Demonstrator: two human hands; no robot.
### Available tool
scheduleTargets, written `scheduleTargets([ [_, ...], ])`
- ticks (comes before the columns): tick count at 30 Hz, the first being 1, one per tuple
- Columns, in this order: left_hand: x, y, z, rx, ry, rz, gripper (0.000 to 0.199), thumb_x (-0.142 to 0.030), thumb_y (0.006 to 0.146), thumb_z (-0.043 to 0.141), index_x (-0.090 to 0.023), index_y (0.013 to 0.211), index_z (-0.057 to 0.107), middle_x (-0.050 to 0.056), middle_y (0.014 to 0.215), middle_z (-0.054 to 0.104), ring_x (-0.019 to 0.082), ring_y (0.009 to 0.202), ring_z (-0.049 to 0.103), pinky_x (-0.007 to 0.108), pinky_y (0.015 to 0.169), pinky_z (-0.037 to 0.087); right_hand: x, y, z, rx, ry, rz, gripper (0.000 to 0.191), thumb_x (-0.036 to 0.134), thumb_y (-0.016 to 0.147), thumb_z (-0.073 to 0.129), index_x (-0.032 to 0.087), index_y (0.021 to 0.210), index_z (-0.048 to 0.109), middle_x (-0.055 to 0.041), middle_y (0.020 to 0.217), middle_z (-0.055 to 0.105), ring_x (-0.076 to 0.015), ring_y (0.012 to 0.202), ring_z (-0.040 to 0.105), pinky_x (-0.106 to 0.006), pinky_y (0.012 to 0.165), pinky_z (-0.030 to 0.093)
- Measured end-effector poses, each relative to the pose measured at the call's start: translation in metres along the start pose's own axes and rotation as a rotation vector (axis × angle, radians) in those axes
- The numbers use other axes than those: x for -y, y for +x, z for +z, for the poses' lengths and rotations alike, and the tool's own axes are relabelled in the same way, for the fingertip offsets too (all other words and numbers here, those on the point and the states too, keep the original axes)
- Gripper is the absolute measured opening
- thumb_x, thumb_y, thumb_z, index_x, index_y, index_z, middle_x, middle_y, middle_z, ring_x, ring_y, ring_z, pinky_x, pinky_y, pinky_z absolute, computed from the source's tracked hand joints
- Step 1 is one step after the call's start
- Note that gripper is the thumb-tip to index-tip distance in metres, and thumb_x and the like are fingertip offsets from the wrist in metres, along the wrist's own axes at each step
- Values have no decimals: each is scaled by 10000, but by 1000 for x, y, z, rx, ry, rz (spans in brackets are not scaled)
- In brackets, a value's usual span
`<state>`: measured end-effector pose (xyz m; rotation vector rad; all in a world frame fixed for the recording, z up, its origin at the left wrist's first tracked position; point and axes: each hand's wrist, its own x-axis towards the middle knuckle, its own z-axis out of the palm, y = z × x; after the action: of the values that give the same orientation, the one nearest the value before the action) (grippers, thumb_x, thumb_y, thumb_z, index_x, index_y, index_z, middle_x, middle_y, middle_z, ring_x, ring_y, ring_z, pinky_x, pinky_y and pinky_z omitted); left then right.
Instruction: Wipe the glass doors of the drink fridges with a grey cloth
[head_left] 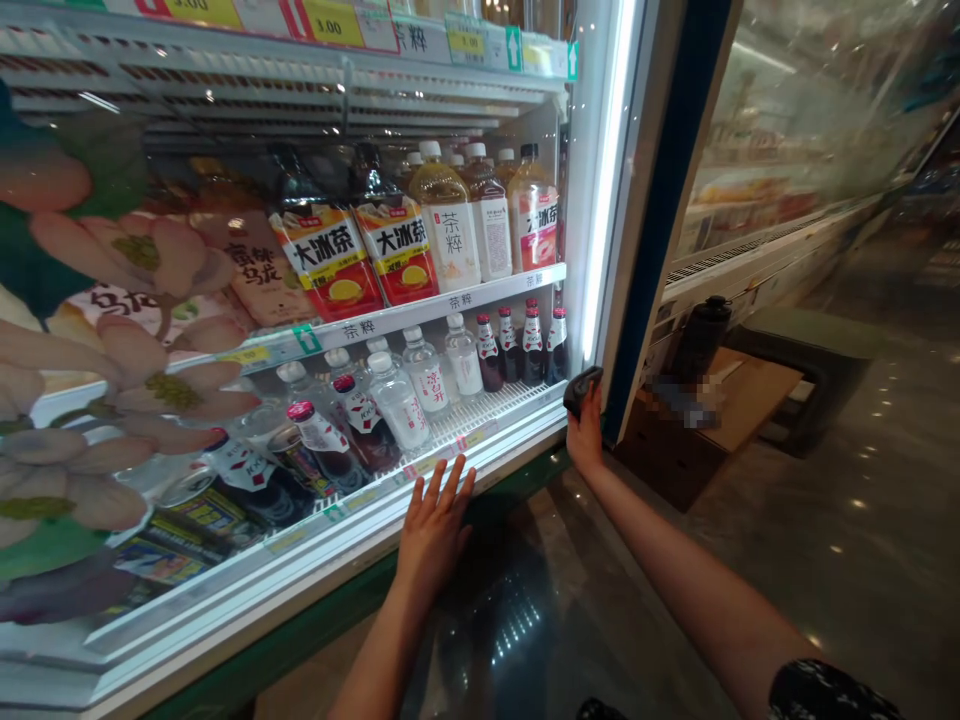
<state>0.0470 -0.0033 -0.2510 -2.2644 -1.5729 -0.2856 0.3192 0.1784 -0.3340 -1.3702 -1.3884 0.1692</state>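
My left hand lies with its fingers spread on the lower frame of a lit drinks fridge, and nothing is in it. At the fridge's lower right corner, my right hand is closed on a small black object whose kind I cannot make out. Behind the glass, clear water bottles and dark bottles with red caps stand on the bottom rack. On the shelf above are large iced tea bottles and pale tea bottles.
Flower decorations cover the glass at left. Right of the fridge, a black flask stands by a cardboard box and a dark green stool. A second glass-fronted display case runs behind them. The floor is shiny.
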Motion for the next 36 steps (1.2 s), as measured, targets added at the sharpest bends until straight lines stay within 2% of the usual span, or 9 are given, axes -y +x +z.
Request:
scheduleTargets([
  [7, -4, -4, -8, -16, 19, -33, 839, -321, 846, 739, -298, 1595, 363, 50, 1687, 278, 318, 1565, 243, 514, 1297, 171, 27, -38, -3, 177, -106, -409, 988, 13, 827, 491, 392, 1648, 91, -15, 1743, -83, -332, 1592, -36, -650, 1222, 270],
  [11, -3, -9, -12, -39, 22, -46, 888, -280, 851, 726, -311, 1622, 287, 44, 1688, 272, 314, 1575, 208, 522, 1302, 132, 27, -37, -7, 133, -152, -329, 1042, 6, 818, 464, 406, 1640, -36, -34, 1744, -76, -348, 1593, -10, -705, 1187, 285],
  [14, 0, -13, -14, -80, 32, -90, 926, -245, 856, 713, -331, 1635, 220, 49, 1696, 230, 332, 1581, 158, 581, 1292, 95, 55, -17, -4, 29, -126, -264, 1022, 36, 836, 463, 365, 1645, -66, -63, 1739, -102, -365, 1591, -31, -715, 1189, 263],
  [18, 7, -19, -17, -108, 45, -142, 928, -216, 874, 684, -355, 1637, 175, 48, 1698, 184, 343, 1579, 133, 637, 1271, 64, 90, -23, 1, 81, -104, -483, 975, 74, 803, 572, 361, 1645, 171, -30, 1734, -137, -391, 1584, -71, -726, 1211, 183],
  [22, 16, -23, -18, -78, 50, -155, 917, -171, 867, 658, -354, 1634, 189, 42, 1690, 193, 335, 1576, 149, 637, 1270, 91, 73, -51, -2, 227, -133, -674, 919, 44, 717, 627, 409, 1538, 434, 29, 1745, -28, -391, 1589, -19, -740, 1217, 145],
  [25, 20, -25, -16, -53, 57, -149, 927, -135, 839, 650, -354, 1629, 217, 32, 1687, 209, 331, 1575, 161, 626, 1270, 131, 59, -46, -3, 170, -133, -543, 918, 31, 732, 569, 378, 1565, 396, -1, 1747, 40, -363, 1595, 29, -727, 1210, 194],
  [29, 19, -24, -15, -36, 64, -170, 921, -133, 814, 662, -351, 1618, 269, 35, 1684, 231, 342, 1571, 185, 634, 1263, 158, 88, -24, 3, -14, -73, -368, 927, 65, 807, 513, 325, 1642, 206, -48, 1746, -42, -357, 1597, -6, -713, 1197, 235],
  [32, 16, -23, -22, -11, 66, -166, 899, -153, 825, 660, -338, 1619, 279, 41, 1688, 221, 341, 1573, 188, 627, 1262, 174, 110, -30, 5, 62, -75, -509, 902, 122, 805, 606, 358, 1615, 289, -21, 1745, -71, -389, 1590, -36, -728, 1210, 164],
  [36, 17, -27, -33, 2, 82, -125, 860, -190, 855, 654, -312, 1621, 284, 45, 1689, 233, 321, 1578, 189, 589, 1273, 180, 100, -46, 0, 229, -118, -695, 870, 75, 737, 649, 415, 1516, 464, 29, 1745, 76, -382, 1592, -3, -724, 1224, 133],
])
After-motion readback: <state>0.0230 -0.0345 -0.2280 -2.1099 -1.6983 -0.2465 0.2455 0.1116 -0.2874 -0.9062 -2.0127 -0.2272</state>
